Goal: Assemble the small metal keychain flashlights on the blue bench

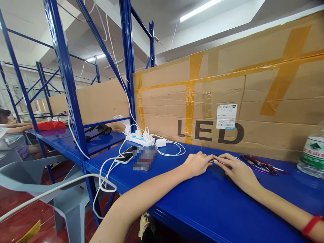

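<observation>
Over the blue tabletop (192, 202), my left hand (197, 164) and my right hand (236, 169) meet with fingers pinched together. Between their fingertips is a slim, shiny pen (215, 161), mostly covered by the fingers. Each hand grips one end of it, as far as I can see. Just beyond my right hand lies a loose bunch of pens (262, 164) in dark red, purple and silver. A red band circles my right wrist.
A taped cardboard sheet (164, 111) marked LED stands along the back. At left are a white power strip (140, 138), cables and a phone (128, 155). A large bottle (312, 155) stands far right. Blue rack posts, a grey chair (71, 199) and another person sit leftward.
</observation>
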### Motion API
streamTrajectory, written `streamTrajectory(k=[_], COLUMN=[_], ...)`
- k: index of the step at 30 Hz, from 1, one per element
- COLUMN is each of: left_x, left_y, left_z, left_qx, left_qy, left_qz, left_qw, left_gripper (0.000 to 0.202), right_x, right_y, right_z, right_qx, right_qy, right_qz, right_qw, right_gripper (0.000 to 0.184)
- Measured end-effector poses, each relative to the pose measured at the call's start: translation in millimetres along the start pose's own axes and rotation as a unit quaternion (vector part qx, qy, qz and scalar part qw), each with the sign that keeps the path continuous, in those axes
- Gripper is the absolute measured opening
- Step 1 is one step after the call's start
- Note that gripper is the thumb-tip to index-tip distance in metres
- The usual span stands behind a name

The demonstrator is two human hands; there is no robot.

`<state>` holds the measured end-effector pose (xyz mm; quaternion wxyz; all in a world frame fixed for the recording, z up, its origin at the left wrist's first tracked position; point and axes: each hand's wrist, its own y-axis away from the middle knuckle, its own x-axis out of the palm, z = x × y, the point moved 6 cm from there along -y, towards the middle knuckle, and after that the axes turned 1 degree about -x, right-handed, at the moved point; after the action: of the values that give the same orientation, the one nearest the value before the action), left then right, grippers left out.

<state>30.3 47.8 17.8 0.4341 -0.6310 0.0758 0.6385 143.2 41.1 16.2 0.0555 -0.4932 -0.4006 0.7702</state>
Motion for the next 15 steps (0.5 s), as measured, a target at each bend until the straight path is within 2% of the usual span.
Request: streamTrajectory(k=[8,15], left_x=[-2.5,-1.6], left_y=[0.9,-0.3], left_z=[-0.4,0.2], left_qx=[0.005,0.005], left_qy=[0.004,0.006], left_qz=[-0.004,0.002], left_qw=[1.0,1.0], left_gripper=[0.022,0.02], right_x=[-7.9,-4.8], right_y=[0.2,-1.1], right_z=[-2.5,-0.1], right_qx=[0.058,0.058], right_qy=[-0.058,-0.095], right_qz=[-0.039,-0.009], right_qw=[0.996,0.994], right_gripper=[0.044,0.037])
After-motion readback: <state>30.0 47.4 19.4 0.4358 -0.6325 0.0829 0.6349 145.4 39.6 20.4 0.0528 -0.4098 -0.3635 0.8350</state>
